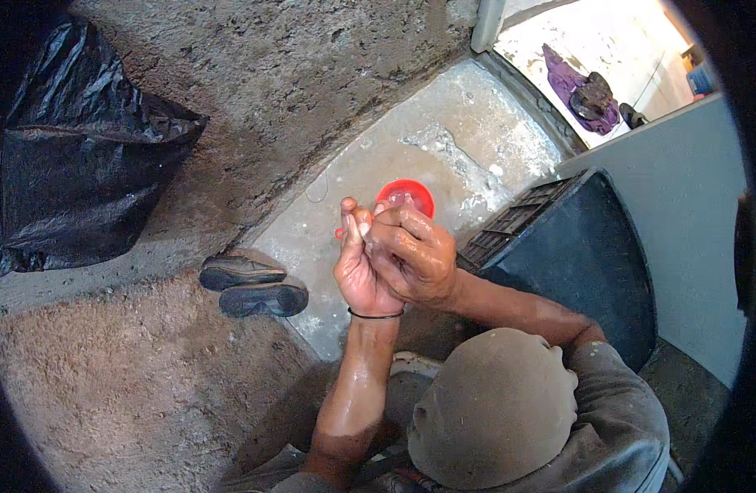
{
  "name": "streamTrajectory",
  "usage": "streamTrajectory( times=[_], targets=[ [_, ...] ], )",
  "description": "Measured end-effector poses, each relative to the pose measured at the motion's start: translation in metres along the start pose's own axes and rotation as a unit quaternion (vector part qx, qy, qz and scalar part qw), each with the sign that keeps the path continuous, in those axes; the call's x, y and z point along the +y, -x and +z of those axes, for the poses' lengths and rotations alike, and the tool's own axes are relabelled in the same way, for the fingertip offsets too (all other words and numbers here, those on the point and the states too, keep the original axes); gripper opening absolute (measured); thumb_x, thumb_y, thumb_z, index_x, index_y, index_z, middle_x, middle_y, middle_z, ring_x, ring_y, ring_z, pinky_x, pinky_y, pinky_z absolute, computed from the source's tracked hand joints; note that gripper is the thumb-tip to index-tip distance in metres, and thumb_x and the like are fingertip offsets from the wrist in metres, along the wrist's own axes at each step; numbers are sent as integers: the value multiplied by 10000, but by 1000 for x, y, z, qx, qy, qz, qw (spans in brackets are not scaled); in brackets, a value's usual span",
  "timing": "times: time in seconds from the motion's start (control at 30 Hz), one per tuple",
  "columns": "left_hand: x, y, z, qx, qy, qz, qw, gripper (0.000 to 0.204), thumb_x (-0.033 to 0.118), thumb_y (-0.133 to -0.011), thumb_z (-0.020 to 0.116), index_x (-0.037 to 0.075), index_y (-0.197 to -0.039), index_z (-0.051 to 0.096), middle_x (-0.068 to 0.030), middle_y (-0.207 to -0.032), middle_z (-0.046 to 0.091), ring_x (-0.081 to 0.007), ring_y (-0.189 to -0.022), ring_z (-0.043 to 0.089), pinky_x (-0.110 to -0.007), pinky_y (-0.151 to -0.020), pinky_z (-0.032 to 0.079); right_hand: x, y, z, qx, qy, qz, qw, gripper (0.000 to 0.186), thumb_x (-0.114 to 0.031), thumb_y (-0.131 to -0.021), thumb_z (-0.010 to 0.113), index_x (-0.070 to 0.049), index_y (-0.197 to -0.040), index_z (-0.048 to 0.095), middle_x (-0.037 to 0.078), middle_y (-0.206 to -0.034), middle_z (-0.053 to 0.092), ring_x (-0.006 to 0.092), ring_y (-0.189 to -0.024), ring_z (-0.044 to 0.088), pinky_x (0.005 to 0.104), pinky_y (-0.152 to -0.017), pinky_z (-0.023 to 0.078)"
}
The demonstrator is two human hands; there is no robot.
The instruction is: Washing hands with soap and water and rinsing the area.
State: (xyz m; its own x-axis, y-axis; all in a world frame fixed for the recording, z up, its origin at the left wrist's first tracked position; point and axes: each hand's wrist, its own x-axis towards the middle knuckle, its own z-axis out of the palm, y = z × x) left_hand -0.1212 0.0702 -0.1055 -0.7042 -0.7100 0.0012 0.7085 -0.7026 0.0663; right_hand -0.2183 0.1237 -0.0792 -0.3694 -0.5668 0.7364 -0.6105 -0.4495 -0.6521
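Note:
My wet left hand (360, 267) is raised palm up, its fingers curled in at the top. Over it lies my right hand (415, 253), also wet, its bent fingers closed against the left hand's fingers. Whether anything small sits between them is hidden. A thin dark band (376, 315) circles my left wrist. Just beyond the hands, a red bowl (425, 195) stands on the concrete floor (468, 107), partly covered by my fingers. Clear liquid seems to be in it. A bit of red (339, 233) shows beside my left thumb.
Dark shoes (263, 300) lie left of my hands. A black plastic bag (73, 181) rests by the rough wall (271, 74). On the right, a dark crate (579, 255) leans near a grey panel (674, 189). Purple cloth (567, 78) lies beyond the doorway.

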Motion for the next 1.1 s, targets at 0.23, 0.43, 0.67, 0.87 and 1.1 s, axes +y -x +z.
streamTrajectory(
  times=[0.23,0.43,0.67,0.87,1.1],
  targets=[
    [-2,5,3,28,83,-24,996,294,200,-1166,392,92,-1354,591,-46,-1137,661,-177,-1102,608,-391,-1101,484,-4,2,-2,-10,-52,133,990,234,80,-834,749,-1,-1039,671,147,-918,669,293,-817,696,384,-715,561],
    [1,3,3,62,83,-17,994,289,215,-1163,421,86,-1322,625,-24,-1038,631,-153,-1017,597,-350,-1045,499,2,1,3,-6,-49,60,997,246,53,-847,743,-10,-1063,645,154,-924,642,317,-833,683,399,-718,557],
    [4,3,10,90,-38,-7,995,278,224,-1156,444,104,-1284,660,-28,-989,641,-156,-989,618,-352,-996,525,-3,3,0,-12,-59,106,993,255,58,-849,744,11,-1077,642,176,-951,648,340,-853,675,410,-744,556],
    [-2,-4,14,17,-32,-3,999,269,222,-1156,444,109,-1304,639,-31,-1013,656,-167,-1017,631,-347,-1018,522,-3,-1,-4,-8,-51,84,995,244,56,-853,745,18,-1073,645,190,-963,658,352,-880,690,411,-764,564],
    [-5,2,4,77,35,-7,996,283,205,-1152,438,75,-1378,549,-23,-1008,600,-178,-1036,612,-390,-1009,525,0,7,-3,15,-49,96,994,175,58,-851,740,34,-1005,661,156,-901,672,278,-791,681,376,-711,557]
  ],
)
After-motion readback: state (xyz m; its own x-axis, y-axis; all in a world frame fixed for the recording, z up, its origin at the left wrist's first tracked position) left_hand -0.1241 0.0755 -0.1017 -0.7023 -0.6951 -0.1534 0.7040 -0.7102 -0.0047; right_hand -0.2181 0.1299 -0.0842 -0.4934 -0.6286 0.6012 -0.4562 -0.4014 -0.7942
